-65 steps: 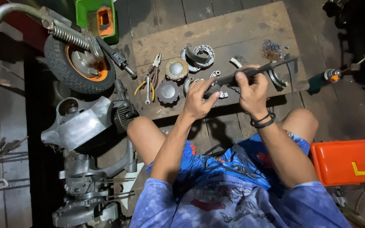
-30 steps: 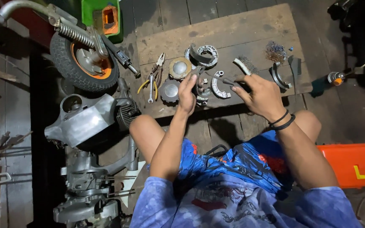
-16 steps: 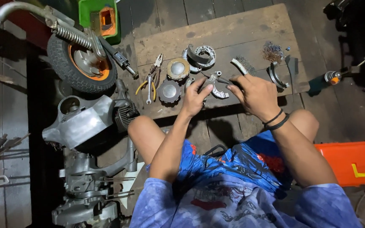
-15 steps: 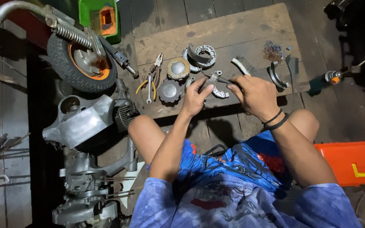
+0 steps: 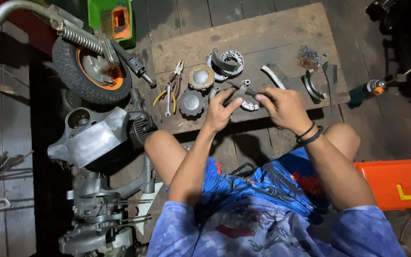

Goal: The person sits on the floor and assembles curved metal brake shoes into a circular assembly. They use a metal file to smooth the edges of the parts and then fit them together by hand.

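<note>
Rod [image 5: 243,89], thin and dark, runs between the two hands above the front edge of the board [image 5: 262,28]. The left hand [image 5: 220,114] pinches its left end between thumb and fingertips, close to a small metal fitting [image 5: 243,85] sitting on the rod. The right hand [image 5: 284,109] closes its forefinger and thumb on the rod's right end, with the other fingers curled under. Both grips are closed on the rod, which stays level, just over a curved brake shoe [image 5: 249,105] lying on the board. Whether the rod touches that shoe I cannot tell.

Left of the hands lie two round caps: a brass-coloured one [image 5: 200,76] and a darker one [image 5: 191,101] nearer the person. Pliers [image 5: 170,90] with yellow handles lie further left, beside a small wheel [image 5: 91,71] with an orange hub. Behind the hands sits a pair of brake shoes [image 5: 225,62], and to the right a wire brush [image 5: 273,76] and another curved shoe [image 5: 311,85]. A black band [image 5: 308,135] circles the right wrist. An orange case [image 5: 398,183] stands by the right knee, and a grey engine casing [image 5: 91,138] lies by the left knee.
</note>
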